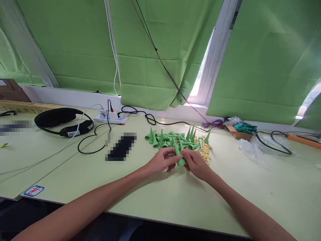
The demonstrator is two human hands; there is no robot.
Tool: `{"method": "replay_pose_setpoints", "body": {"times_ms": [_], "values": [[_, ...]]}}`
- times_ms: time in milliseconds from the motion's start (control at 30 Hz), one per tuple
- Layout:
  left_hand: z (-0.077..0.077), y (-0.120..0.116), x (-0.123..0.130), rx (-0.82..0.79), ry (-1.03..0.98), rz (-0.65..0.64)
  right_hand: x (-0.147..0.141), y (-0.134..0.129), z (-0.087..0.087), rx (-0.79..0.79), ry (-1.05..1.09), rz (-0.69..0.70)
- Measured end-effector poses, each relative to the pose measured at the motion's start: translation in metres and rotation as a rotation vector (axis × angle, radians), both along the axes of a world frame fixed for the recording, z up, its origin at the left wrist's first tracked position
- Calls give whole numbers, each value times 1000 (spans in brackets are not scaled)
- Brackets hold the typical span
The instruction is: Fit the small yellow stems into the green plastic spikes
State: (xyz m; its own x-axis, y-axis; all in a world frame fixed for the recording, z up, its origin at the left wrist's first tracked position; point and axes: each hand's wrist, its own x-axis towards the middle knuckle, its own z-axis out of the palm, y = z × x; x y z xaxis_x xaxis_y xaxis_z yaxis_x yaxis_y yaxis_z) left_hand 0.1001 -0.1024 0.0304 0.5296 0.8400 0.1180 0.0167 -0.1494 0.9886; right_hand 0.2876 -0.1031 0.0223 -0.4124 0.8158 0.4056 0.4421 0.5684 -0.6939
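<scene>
My left hand [162, 160] is closed round a green plastic cone nozzle [180, 162], its wide ribbed base toward me and its tip pointing away. My right hand [198, 164] is closed too, with thumb and fingers pressed at the nozzle's right side. A second green tip shows by the right thumb; whether that hand holds it or it lies behind, I cannot tell. Just beyond both hands lies a heap of green cone nozzles [162, 139], some upright and others on their sides. Small yellow pointed pieces [206, 154] are scattered at the heap's right edge.
A black neck-worn device [76, 129] and a white power strip [110, 117] with cables are at the left. A blurred black object [121, 147] lies left of the heap. To the right are a small cardboard box [238, 132], clear plastic bags [253, 150] and a black cable.
</scene>
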Motion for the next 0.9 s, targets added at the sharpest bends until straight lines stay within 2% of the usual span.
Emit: {"method": "replay_pose_setpoints", "body": {"times_ms": [900], "values": [[-3,1,0,18,-8,0,0,0,1,-20,-14,9]]}}
